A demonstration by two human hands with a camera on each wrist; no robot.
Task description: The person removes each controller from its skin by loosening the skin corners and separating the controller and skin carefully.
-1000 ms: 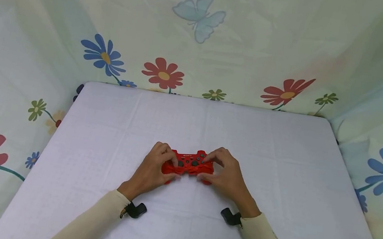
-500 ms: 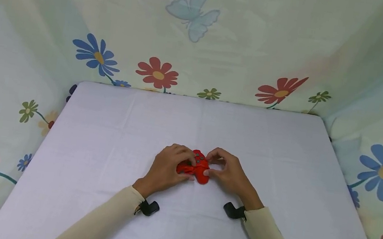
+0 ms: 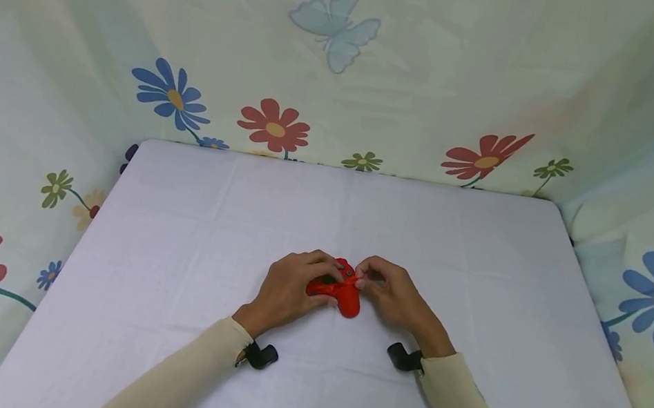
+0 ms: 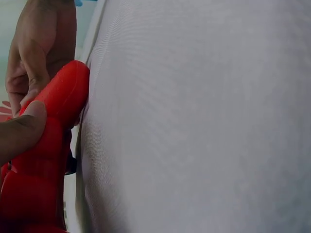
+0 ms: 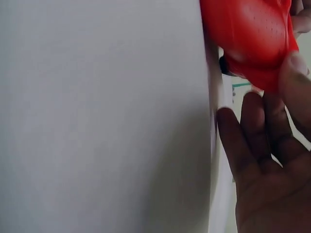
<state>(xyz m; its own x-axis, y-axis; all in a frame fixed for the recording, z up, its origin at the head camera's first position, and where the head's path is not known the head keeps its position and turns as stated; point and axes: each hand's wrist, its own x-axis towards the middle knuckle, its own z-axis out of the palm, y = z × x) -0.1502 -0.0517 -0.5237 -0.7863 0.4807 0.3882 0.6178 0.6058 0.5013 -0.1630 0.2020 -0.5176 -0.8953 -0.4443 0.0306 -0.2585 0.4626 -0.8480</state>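
Note:
A red game controller (image 3: 349,301) with dark buttons lies near the middle of the table, turned at an angle. Thin, stretchy-looking red material, like a rubber cover (image 5: 265,77), wraps its grip. My left hand (image 3: 290,289) holds the controller from the left, fingers over its top and thumb (image 4: 34,116) on the near side. From the other side my right hand (image 3: 400,301) pinches the cover's edge between thumb and forefinger, while its remaining fingers (image 5: 233,136) extend underneath. My left hand hides much of the controller's left half in the head view.
A white cloth covers the table (image 3: 454,236). Flower-printed curtains (image 3: 408,76) surround it at the back and both sides. Small black cameras (image 3: 260,356) are strapped at both wrists, over beige sleeves (image 3: 178,371).
The controller has turned from facing me squarely to an angle, its right end nearer me. My left hand has moved right over it. My right hand has shifted its pinch to the controller's right edge.

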